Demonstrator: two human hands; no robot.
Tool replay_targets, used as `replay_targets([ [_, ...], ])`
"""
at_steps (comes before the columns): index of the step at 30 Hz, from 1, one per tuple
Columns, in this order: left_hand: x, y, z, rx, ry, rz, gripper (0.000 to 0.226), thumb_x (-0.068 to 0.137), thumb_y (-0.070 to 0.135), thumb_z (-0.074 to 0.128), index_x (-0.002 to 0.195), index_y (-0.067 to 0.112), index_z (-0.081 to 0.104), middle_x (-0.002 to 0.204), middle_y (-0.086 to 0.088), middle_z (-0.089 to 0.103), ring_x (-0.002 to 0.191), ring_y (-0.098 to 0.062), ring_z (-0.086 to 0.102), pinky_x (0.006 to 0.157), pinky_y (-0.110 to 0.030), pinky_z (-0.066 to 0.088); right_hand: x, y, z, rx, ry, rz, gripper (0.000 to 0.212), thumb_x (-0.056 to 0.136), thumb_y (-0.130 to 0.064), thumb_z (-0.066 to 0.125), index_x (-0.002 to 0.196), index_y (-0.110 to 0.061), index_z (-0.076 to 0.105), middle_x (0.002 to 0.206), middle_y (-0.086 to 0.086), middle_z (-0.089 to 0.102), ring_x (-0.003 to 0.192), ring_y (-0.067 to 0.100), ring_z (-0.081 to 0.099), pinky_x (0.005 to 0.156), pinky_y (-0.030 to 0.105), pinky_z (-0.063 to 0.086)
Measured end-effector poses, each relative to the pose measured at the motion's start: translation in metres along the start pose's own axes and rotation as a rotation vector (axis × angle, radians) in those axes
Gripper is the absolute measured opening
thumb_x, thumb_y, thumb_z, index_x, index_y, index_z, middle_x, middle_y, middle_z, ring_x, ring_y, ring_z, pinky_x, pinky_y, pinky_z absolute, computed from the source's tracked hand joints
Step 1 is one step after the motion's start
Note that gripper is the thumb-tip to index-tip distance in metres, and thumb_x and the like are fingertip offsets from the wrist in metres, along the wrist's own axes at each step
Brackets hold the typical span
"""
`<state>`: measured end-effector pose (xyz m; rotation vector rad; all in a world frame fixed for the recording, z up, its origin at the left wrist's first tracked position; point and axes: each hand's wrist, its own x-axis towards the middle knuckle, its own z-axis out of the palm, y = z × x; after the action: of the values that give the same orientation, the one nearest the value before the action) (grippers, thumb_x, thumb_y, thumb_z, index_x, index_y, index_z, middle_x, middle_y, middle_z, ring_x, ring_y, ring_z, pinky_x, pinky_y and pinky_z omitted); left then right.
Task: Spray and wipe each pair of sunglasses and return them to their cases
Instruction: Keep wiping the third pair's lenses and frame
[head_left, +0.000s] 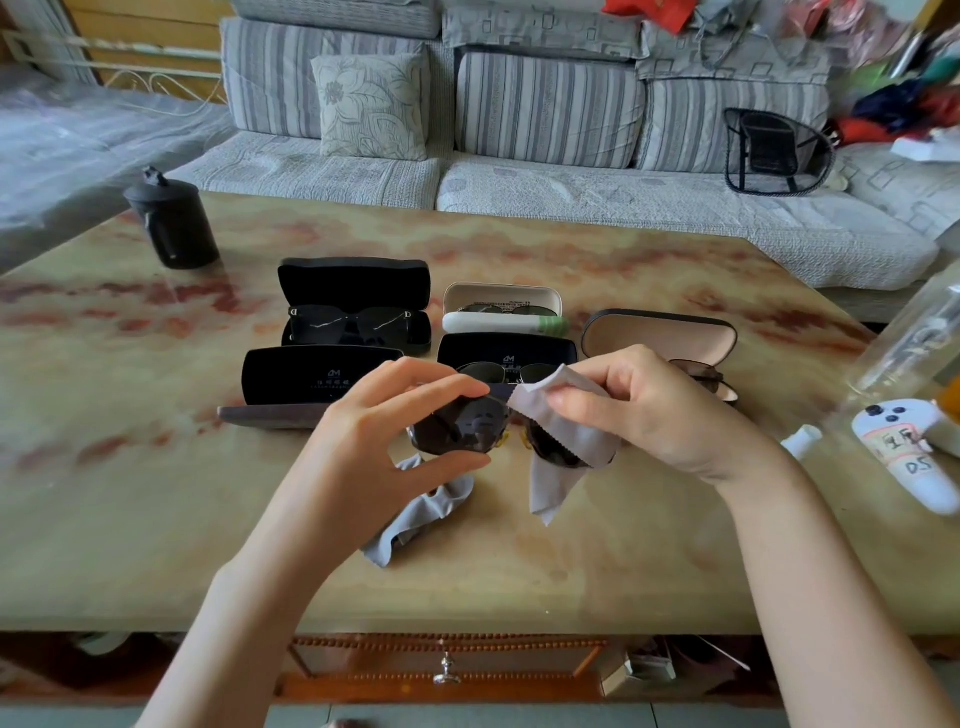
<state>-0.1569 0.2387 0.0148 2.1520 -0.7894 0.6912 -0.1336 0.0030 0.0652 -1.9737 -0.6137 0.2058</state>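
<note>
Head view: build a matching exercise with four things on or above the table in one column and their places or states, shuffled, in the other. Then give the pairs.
Things
1. held sunglasses
2. wiping cloth
3. spare cloth
4. black canister

Places or states
A. stands upright at the far left of the table
B. pinched by the right hand, draped over one lens
C. lies crumpled on the table
D. gripped by the left hand around one lens

Pairs: 1-D, 2-B, 3-C, 4-A.
</note>
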Motion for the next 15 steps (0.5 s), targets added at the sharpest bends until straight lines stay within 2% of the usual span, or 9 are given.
replay_targets([
  [2,-0.001,0.000,0.001,0.012,-0.005,0.005,0.044,0.079,0.043,0.067,0.118,0.024,0.065,0.112,0.012,0.059,0.100,-0.011,0.060,0.083,-0.028,0.050,0.000,0.000,0.002,0.018,-0.042,0.025,0.024,0.085,-0.022,0.066,0.092,0.000,0.072,0.067,0.001,0.053,0.064,0.008,0.045,0.055,0.018,0.035],
  [4,-0.001,0.000,0.001,0.025,-0.012,0.013,0.043,0.079,0.043,0.066,0.118,0.025,0.064,0.112,0.013,0.057,0.099,-0.012,0.059,0.082,-0.028,0.050,0.000,-0.001,0.006,0.025,-0.046,0.054,0.016,0.085,-0.017,0.072,0.093,-0.002,0.073,0.070,0.004,0.060,0.065,0.010,0.051,0.056,0.020,0.040],
  [8,-0.001,-0.001,0.001,0.029,-0.016,0.011,0.043,0.079,0.043,0.067,0.118,0.025,0.064,0.112,0.013,0.057,0.098,-0.013,0.060,0.083,-0.029,0.050,0.001,-0.002,0.007,0.009,-0.031,0.073,0.036,0.079,-0.030,0.070,0.097,0.001,0.072,0.073,0.014,0.065,0.069,0.011,0.054,0.060,0.022,0.042],
  [10,-0.001,-0.001,0.000,0.027,-0.020,0.002,0.044,0.078,0.042,0.069,0.117,0.022,0.066,0.111,0.012,0.058,0.099,-0.014,0.060,0.084,-0.029,0.050,0.000,-0.004,0.005,0.013,-0.062,0.057,0.032,0.081,-0.028,0.065,0.096,-0.001,0.073,0.070,0.004,0.061,0.068,0.009,0.050,0.060,0.020,0.038],
  [12,-0.001,0.000,-0.003,0.025,-0.027,-0.010,0.044,0.077,0.040,0.072,0.116,0.021,0.068,0.111,0.010,0.059,0.099,-0.014,0.060,0.085,-0.029,0.049,-0.001,-0.004,0.001,0.021,-0.102,0.045,0.017,0.087,-0.020,0.061,0.089,-0.006,0.072,0.068,-0.006,0.057,0.066,0.005,0.046,0.059,0.016,0.036],
  [15,0.000,0.001,-0.005,0.018,-0.039,-0.011,0.044,0.074,0.033,0.075,0.116,0.022,0.067,0.110,0.007,0.061,0.100,-0.010,0.060,0.087,-0.025,0.049,-0.006,-0.003,-0.007,0.050,-0.181,0.060,0.010,0.086,-0.015,0.061,0.090,-0.011,0.070,0.077,-0.010,0.066,0.072,0.001,0.055,0.067,0.011,0.042],
])
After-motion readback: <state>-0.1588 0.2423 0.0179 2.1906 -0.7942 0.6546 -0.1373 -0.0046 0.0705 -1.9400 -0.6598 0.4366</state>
